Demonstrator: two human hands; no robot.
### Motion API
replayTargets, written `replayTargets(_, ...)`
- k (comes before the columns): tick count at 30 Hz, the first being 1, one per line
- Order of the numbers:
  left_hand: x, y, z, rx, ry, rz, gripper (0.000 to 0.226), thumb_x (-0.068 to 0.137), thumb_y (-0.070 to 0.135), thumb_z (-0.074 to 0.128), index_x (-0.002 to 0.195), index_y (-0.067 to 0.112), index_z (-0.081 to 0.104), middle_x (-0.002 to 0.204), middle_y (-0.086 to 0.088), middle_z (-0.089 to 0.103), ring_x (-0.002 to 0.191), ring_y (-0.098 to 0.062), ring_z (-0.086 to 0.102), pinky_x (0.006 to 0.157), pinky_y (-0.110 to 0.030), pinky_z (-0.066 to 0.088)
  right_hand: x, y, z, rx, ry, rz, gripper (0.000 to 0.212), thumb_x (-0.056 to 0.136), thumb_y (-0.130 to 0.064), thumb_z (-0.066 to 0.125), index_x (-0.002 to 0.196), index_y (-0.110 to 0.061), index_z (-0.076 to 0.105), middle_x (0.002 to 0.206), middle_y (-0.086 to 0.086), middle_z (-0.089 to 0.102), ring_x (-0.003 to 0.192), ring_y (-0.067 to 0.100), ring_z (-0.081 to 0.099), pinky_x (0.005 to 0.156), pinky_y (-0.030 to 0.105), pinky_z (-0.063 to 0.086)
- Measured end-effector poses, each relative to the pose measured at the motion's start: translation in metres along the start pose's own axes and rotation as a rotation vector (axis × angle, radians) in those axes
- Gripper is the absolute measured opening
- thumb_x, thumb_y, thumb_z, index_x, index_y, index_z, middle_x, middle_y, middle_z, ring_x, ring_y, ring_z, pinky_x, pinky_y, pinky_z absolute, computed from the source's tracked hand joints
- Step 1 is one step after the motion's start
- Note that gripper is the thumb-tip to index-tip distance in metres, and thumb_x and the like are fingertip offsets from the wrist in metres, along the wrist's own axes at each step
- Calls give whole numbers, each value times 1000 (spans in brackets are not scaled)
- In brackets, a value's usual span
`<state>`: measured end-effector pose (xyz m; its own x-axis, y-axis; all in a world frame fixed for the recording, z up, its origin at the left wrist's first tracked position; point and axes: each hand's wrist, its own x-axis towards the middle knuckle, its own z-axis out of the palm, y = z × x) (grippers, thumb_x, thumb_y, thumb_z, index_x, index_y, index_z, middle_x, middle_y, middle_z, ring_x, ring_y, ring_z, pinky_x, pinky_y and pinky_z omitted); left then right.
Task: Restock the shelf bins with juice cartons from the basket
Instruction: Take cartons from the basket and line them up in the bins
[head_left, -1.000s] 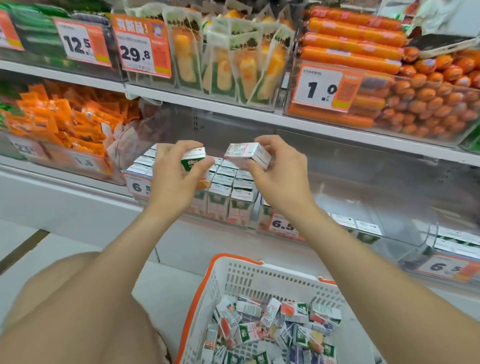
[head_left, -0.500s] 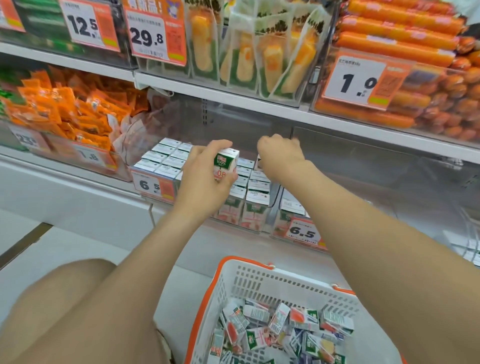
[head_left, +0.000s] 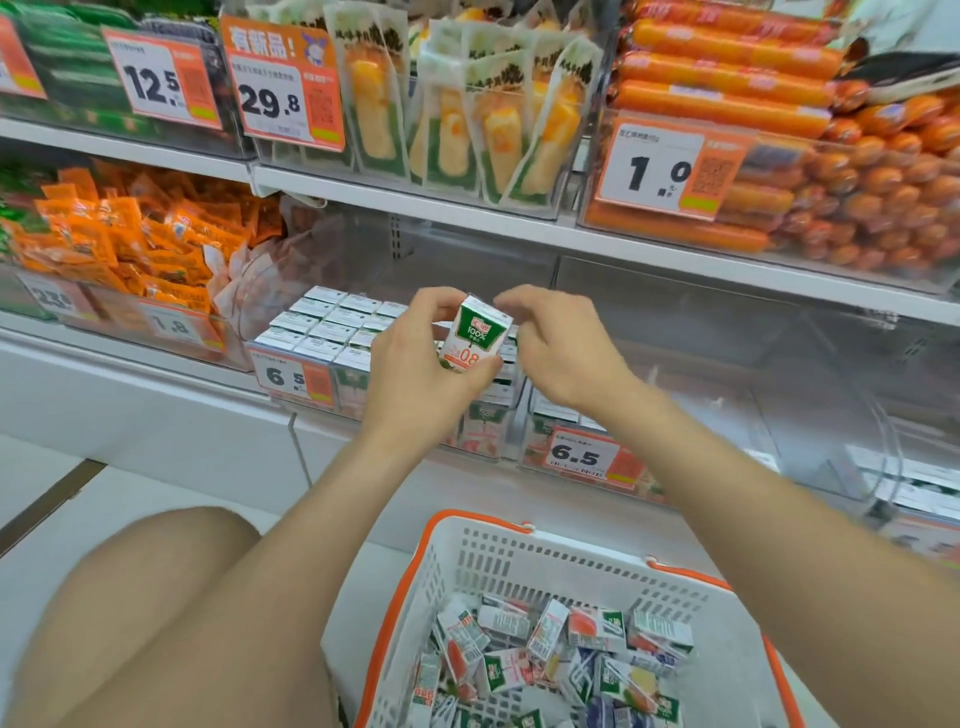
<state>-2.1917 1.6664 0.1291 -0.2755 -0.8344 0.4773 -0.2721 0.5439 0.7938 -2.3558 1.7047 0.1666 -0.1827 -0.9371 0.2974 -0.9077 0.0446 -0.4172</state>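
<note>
Shelving at frame centre held a largely filled bin (head_left: 260, 345). One juice carton (head_left: 475, 332) was gripped by the left hand (head_left: 415, 384) above it; the right hand (head_left: 561, 348) was curled alongside, contact undeterminable. Many cartons (head_left: 571, 654) were left in the basket (head_left: 519, 540).

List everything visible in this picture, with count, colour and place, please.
small white-and-green juice carton: one, white and green, held up before the lower shelf
standing juice cartons: many, white tops, in rows in the clear plastic shelf bin
loose juice cartons: many, mixed colours, in the white plastic basket with orange rim
long orange sausages: many, orange, upper shelf, right
clear pouches of yellow food: several, yellow, upper shelf, middle
orange snack packets: many, orange, lower shelf, left
white-and-orange price tags: several, on bin fronts
left hand: one, grips the held carton
right hand: one, fingers loosely curled beside that carton, holding nothing
</note>
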Motion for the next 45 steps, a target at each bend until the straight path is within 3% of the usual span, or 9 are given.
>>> replayTargets(3,-17,27,10,-39,-86,114,49,77,26,89,120,30,66,105,21,71,102,-2,67,79,-15,52,-61,5,-16,423,133,26,35,104,-20,52,136,-23,63,121,-13,71,108,4,67,90,22,52)
replayTargets(8,-46,65,42,-64,-233,261,47,76,17,87,120,24,71,104,13,75,95,-11,70,77,-24,55,-117,44,-37,600,191,129,40,95,-35,70,132,-22,64,115,-7,74,106,15,73,90,49,61)
replayTargets(14,-68,79,91,-16,-362,356,49,93,38,77,137,22,61,127,12,69,112,-5,64,96,-29,51,-145,78,-83,405,155,207,21,93,-26,75,113,-25,73,100,-14,75,95,4,70,92,42,58)
replayTargets(19,-80,71,130,284,-432,476,47,103,26,57,147,13,48,144,-6,53,133,-29,49,112,-47,41,-159,121,-124,7,365,235,35,95,-24,72,128,-16,65,116,1,69,109,22,63,95,31,45)
replayTargets(24,-90,65,155,475,-502,602,49,92,7,62,140,17,54,146,-5,51,132,-31,44,109,-46,40,-158,169,-144,-444,22,200,40,96,-6,66,134,-7,54,123,15,49,101,41,54,88,49,49)
replayTargets(28,-95,64,171,565,-476,606,51,90,5,60,137,23,54,137,-2,52,117,-31,46,97,-44,37,-156,186,-133,-711,-180,85,23,93,-6,66,114,-6,58,111,13,47,93,33,46,77,43,45)
replayTargets(32,-94,59,175,607,-451,632,54,87,5,61,137,22,54,133,-3,53,113,-32,47,94,-43,36,-152,196,-113,-723,-310,89,12,94,-4,67,91,-10,56,95,11,52,87,36,57,69,45,51)
replayTargets(36,-97,55,173,582,-459,656,56,86,6,61,140,20,54,134,-5,54,116,-33,49,98,-44,38,-144,200,-111,-643,-371,135,42,94,0,59,69,-16,29,75,6,38,81,40,56,57,38,35)
replayTargets(45,-107,55,155,407,-521,645,21,91,7,57,110,15,57,103,-1,57,91,-25,53,77,-39,45,-174,174,-118,-513,-132,158,12,84,1,53,89,-6,61,82,15,57,85,43,59,64,43,49)
